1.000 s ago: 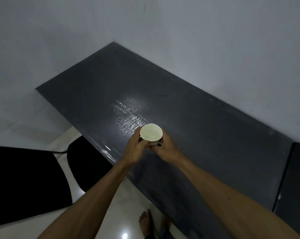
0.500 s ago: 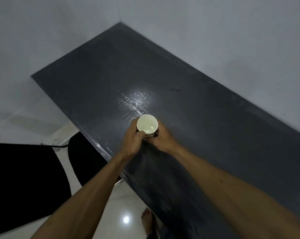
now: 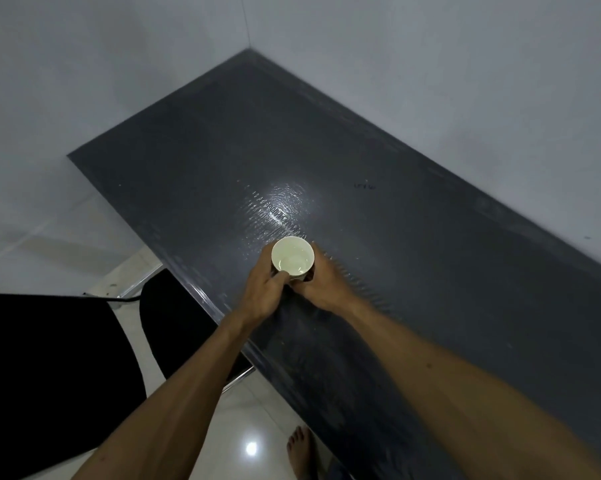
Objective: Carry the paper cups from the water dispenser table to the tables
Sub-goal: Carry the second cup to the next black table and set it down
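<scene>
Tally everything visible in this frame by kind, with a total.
Paper cup: 1
Hands on the cup: 2, left hand and right hand
Dark grey table: 1
Black chair: 1
Bare foot: 1
Total: 6

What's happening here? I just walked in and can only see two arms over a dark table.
A person is holding one paper cup with both hands, the left hand and the right hand wrapped around its sides. The cup is upright, open end up, over the dark grey table near its front edge. Whether its base touches the tabletop is hidden by the hands. A black chair stands to the left.
</scene>
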